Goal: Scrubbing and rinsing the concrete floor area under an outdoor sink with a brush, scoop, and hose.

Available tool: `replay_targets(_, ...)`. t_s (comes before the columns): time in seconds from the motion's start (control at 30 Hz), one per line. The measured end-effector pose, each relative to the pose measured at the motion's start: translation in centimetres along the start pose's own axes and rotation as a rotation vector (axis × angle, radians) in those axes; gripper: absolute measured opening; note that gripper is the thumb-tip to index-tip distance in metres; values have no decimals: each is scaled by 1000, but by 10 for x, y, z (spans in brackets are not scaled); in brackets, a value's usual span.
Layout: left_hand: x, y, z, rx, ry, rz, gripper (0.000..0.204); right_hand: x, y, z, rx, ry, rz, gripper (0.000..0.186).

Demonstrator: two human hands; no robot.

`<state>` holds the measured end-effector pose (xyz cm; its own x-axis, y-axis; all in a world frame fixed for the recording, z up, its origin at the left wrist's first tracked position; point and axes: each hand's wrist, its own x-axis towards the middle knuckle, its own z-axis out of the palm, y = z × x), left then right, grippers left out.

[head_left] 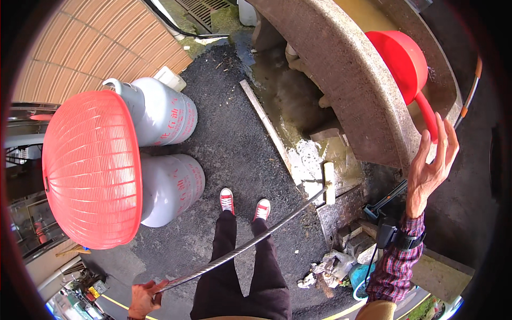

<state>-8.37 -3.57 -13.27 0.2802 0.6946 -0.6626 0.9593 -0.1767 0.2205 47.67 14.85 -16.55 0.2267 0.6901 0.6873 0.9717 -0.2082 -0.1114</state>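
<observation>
My left hand (145, 300) is at the lower left, its fingers wrapped round the end of a long-handled scrub brush. The silver spiral-patterned pole (240, 249) slants across in front of my legs to a narrow whitish head (329, 184), which rests on the wet ground by the stone trough. At the right, my right hand (431, 162) has its fingers stretched apart around the end of a red plastic water ladle's handle. The ladle (397, 61) lies over the rim of the trough (352, 69), its bowl on the inner side above murky water.
Two grey gas cylinders (165, 114) stand at the left, partly hidden by a big red ribbed plastic cover (93, 168). A pale strip (269, 130) edges the wet patch. Rubbish (333, 269) and a blue bucket (362, 277) sit at the lower right.
</observation>
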Motion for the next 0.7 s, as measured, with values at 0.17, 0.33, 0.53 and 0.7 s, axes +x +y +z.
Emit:
replay_targets(0.17, 18, 50, -56, -325, -209, -19, 43, -9, 22, 7, -296, -357, 66, 58)
replay_targets(0.33, 28, 86, -91, -696, -337, 28, 39, -16, 40, 20, 3, -319, 0, 47)
replay_targets(0.53, 53, 97, -107, -629, -261, 174, 36, -14, 51, 19, -3, -370, 45, 41)
replay_targets(0.7, 75, 122, -140, -531, -274, 256, 36, -15, 46, 25, 10, -369, 40, 41)
